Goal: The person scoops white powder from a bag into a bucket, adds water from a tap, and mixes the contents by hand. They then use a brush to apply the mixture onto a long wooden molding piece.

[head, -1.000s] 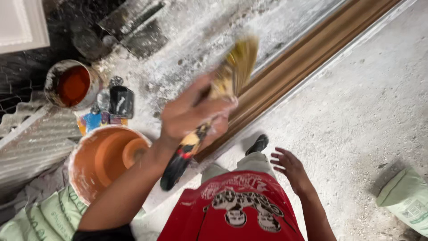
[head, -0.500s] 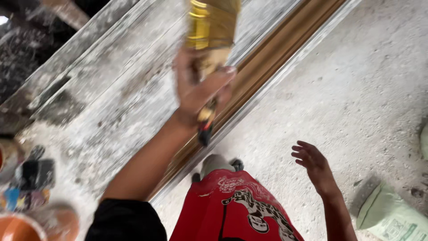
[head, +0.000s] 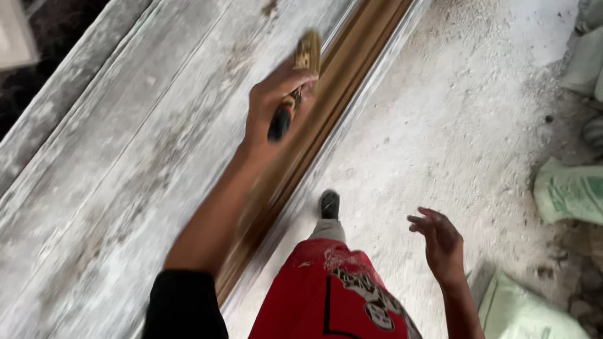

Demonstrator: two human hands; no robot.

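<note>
My left hand [head: 273, 100] grips a paintbrush [head: 300, 72] with a dark handle and yellowish bristles. The bristles sit over a long brown moulded strip [head: 352, 69] that runs diagonally along the edge of a pale, dusty board surface [head: 125, 163]. The brush is blurred with motion. My right hand [head: 440, 242] hangs free above the concrete floor, fingers apart, holding nothing. My red shorts [head: 326, 295] and a dark shoe [head: 330, 204] show below.
Green and white sacks [head: 568, 191] lie on the dusty concrete floor [head: 465, 113] at the right, with another sack [head: 527, 311] at the bottom right. Grey weathered boards fill the left side.
The view has shifted along the boards, so the paint pots at the left are out of sight. My left hand with the brush has moved farther along the brown strip.
</note>
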